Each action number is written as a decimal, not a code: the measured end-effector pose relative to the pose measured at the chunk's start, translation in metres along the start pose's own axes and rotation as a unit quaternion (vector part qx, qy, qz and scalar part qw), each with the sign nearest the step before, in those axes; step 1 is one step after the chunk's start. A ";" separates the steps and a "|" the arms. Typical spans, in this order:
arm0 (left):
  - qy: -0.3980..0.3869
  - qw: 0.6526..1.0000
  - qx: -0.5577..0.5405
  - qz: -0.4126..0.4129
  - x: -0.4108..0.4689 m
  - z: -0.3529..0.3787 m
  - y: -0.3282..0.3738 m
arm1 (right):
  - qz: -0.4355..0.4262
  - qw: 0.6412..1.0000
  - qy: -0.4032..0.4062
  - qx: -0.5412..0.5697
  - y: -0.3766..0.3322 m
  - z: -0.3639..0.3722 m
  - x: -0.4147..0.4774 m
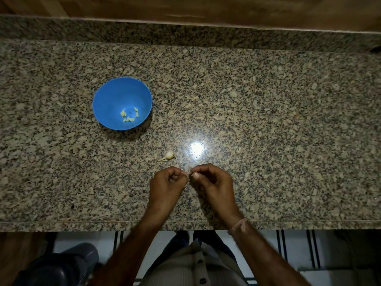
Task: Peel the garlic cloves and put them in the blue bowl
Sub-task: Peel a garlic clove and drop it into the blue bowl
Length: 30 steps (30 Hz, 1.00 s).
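A blue bowl (115,93) stands on the granite counter (268,120) at the left, with several peeled yellowish cloves (129,115) lying in its bottom. One unpeeled garlic clove (169,155) lies on the counter with a scrap of skin beside it, just beyond my hands. My left hand (166,186) and my right hand (213,183) meet near the counter's front, fingertips together. They pinch a small garlic clove (188,173) between them; it is mostly hidden by the fingers.
A raised granite ledge (185,34) and a wooden surface run along the back. A bright light reflection (196,148) glares on the counter beyond my hands. The front edge of the counter runs under my forearms.
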State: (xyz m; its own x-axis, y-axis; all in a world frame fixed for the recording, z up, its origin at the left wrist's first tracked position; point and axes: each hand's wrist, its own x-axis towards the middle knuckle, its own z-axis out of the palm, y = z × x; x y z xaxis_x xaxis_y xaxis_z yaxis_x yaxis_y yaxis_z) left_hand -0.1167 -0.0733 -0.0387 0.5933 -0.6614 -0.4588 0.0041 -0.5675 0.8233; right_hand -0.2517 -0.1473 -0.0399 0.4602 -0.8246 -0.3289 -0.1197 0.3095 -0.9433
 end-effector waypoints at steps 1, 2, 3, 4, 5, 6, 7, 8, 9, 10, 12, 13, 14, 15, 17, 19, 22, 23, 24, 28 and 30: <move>0.010 1.000 0.019 0.008 0.000 0.000 -0.001 | 0.021 1.000 0.004 0.017 0.001 -0.002 0.001; 0.020 0.999 0.044 0.020 0.000 0.000 -0.002 | 0.041 0.999 0.002 0.028 0.002 -0.004 0.003; 0.028 0.996 0.072 0.036 -0.001 0.000 -0.003 | 0.059 0.997 0.000 0.038 0.004 -0.006 0.004; 0.034 0.993 0.096 0.052 -0.002 0.001 -0.004 | 0.075 0.996 0.001 0.052 0.005 -0.007 0.005; 0.039 0.991 0.109 0.068 -0.002 0.001 -0.004 | 0.085 0.994 0.004 0.063 0.006 -0.008 0.006; 0.042 0.989 0.114 0.082 -0.003 0.002 -0.005 | 0.089 0.994 0.007 0.067 0.007 -0.008 0.006; 0.046 0.988 0.114 0.097 -0.003 0.002 -0.006 | 0.088 0.994 0.009 0.066 0.007 -0.009 0.007; 0.045 0.987 0.110 0.109 -0.004 0.003 -0.006 | 0.083 0.994 0.008 0.066 0.007 -0.008 0.006; 0.039 0.987 0.099 0.117 -0.005 0.003 -0.006 | 0.080 0.995 0.006 0.064 0.006 -0.008 0.006; 0.028 0.989 0.083 0.122 -0.007 0.003 -0.005 | 0.076 0.995 0.003 0.063 0.006 -0.008 0.005; 0.012 0.991 0.055 0.118 -0.008 0.004 -0.005 | 0.071 0.996 -0.002 0.059 0.006 -0.007 0.004; 0.013 0.993 0.048 0.110 -0.008 0.004 -0.004 | 0.066 0.996 -0.005 0.051 0.006 -0.007 0.004; 0.018 0.994 0.040 0.101 -0.009 0.004 -0.003 | 0.057 0.998 -0.008 0.041 0.006 -0.006 0.003; 0.022 0.995 0.035 0.091 -0.009 0.004 -0.003 | 0.043 0.999 -0.010 0.027 0.006 -0.006 0.003; 0.012 0.997 0.019 0.074 -0.007 0.004 -0.004 | 0.014 1.000 -0.012 -0.001 0.004 -0.005 0.003; -0.025 0.998 -0.039 0.039 -0.004 0.003 -0.006 | -0.011 1.000 -0.013 -0.017 0.002 -0.004 0.001; -0.084 0.980 -0.168 -0.067 0.002 -0.001 -0.010 | 0.018 1.000 -0.009 0.007 0.002 -0.003 0.002; -0.100 0.968 -0.203 -0.105 0.003 -0.001 -0.010 | 0.034 0.999 -0.009 0.022 0.001 -0.003 0.003; -0.115 0.953 -0.244 -0.141 0.004 -0.001 -0.009 | 0.045 0.998 -0.011 0.032 0.002 -0.003 0.003; -0.124 0.912 -0.340 -0.192 0.005 0.004 -0.011 | 0.090 0.993 -0.006 0.072 0.005 0.000 0.004; -0.111 0.943 -0.281 -0.139 0.002 0.008 -0.012 | 0.118 0.988 0.004 0.098 0.007 0.004 0.003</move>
State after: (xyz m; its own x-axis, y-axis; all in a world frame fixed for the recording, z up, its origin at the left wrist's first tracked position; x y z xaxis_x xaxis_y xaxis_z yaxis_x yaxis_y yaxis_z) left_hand -0.1221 -0.0717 -0.0523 0.3223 -0.6471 -0.6909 0.5987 -0.4260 0.6783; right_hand -0.2475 -0.1456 -0.0471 0.4337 -0.7217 -0.5396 -0.0493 0.5789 -0.8139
